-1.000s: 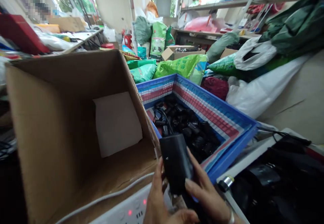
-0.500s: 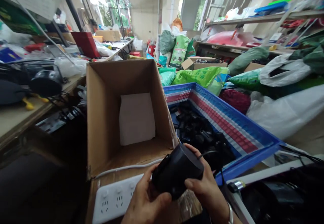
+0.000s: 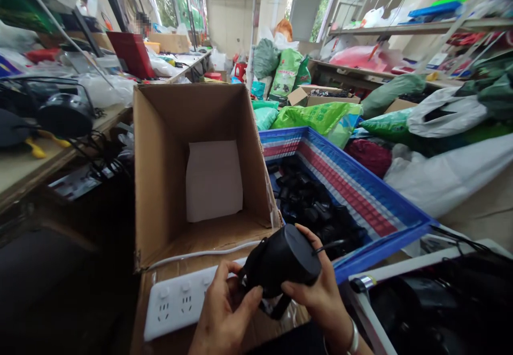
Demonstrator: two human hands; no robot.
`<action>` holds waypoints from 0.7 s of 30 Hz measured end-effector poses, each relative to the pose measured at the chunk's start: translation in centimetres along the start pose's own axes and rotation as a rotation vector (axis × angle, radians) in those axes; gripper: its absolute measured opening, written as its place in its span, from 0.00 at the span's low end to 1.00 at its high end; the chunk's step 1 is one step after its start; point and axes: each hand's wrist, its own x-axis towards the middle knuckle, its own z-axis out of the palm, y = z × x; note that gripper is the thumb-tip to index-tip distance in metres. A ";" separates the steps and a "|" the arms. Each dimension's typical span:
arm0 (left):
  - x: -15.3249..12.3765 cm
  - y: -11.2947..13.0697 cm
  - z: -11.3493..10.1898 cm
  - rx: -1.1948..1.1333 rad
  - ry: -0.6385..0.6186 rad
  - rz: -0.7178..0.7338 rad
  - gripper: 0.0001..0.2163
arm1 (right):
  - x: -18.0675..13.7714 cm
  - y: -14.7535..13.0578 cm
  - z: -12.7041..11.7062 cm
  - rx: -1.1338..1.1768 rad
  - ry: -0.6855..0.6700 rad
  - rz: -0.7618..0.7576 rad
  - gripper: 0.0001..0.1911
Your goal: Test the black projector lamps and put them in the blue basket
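Note:
Between both hands is a black cylindrical device [image 3: 282, 264], tilted, with a flat round end toward the upper right and a thin dark cable coming off it. My left hand [image 3: 226, 307] grips its lower left end, where a dark bracket-like part shows. My right hand [image 3: 320, 296] wraps round the other end, thumb in front and fingers behind. Just left of and below the device lies a white power strip [image 3: 172, 309] on brown cardboard. Behind it, an open cardboard box [image 3: 154, 178] on its side has a pale sheet [image 3: 214, 181] at its back.
On the right, a blue crate [image 3: 385, 261] with a striped lining holds many small black parts [image 3: 312, 200]. A white frame [image 3: 420, 267] stands over dark objects. To the left is a workbench [image 3: 52, 157] with black devices. Bags and shelves fill the background.
The view has shifted slightly. The device has turned a little in my hands, showing more of its round end, and the dark bracket-like part now shows below it.

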 end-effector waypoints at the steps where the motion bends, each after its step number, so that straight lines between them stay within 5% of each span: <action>1: -0.1 -0.1 0.0 0.037 0.010 0.000 0.15 | -0.1 0.1 0.2 -0.039 0.009 -0.018 0.46; 8: 0.4 -0.6 -0.1 0.103 0.110 -0.056 0.14 | 0.0 2.5 0.7 -0.326 0.076 -0.122 0.48; 12: 1.2 -0.7 -1.1 0.005 0.096 -0.098 0.18 | -0.6 2.6 -0.8 -0.303 -0.047 -0.005 0.48; 14: 1.5 -0.4 -1.8 -0.011 0.096 -0.119 0.21 | -1.6 1.8 -2.6 -0.391 -0.201 0.144 0.40; 17: 1.7 0.2 -2.6 0.011 0.125 -0.122 0.22 | -3.1 0.9 -6.1 -0.757 -0.343 0.405 0.10; 21: 1.8 0.6 -2.7 0.003 0.091 -0.084 0.21 | -3.1 2.2 -9.9 -1.089 0.093 0.291 0.17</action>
